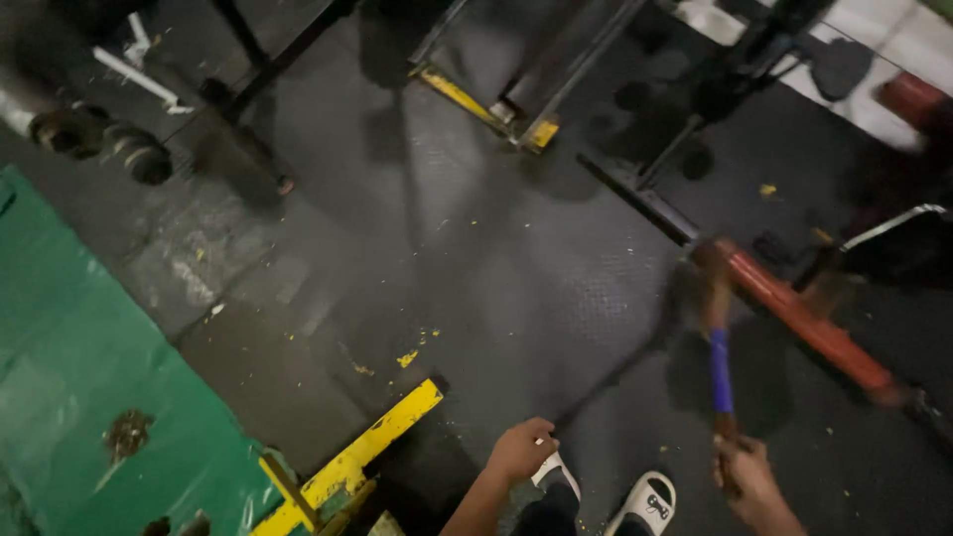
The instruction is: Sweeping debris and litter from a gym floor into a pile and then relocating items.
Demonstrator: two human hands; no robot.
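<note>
Right hand [747,474] clenched on blurred hammer [717,337], head at red bar [806,323] on floor; left hand [520,451] fisted around thin dark rod [615,372]; glancing blow could strike sandalled feet [650,501]

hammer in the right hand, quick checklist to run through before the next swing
1. Grip: right hand is closed on the end of the hammer handle. Ok.
2. Hammer head: blurred, beside the red bar; whether they touch, cannot tell.
3. Left hand: a fist over a thin dark rod, apart from the hammer head. Ok.
4. Feet: white sandals sit just below the hammer handle. Not ok.
5. Floor: yellow chips scattered on the dark mat. Not ok.
6. Rod's far end: lost in blur. Cannot tell.
</note>
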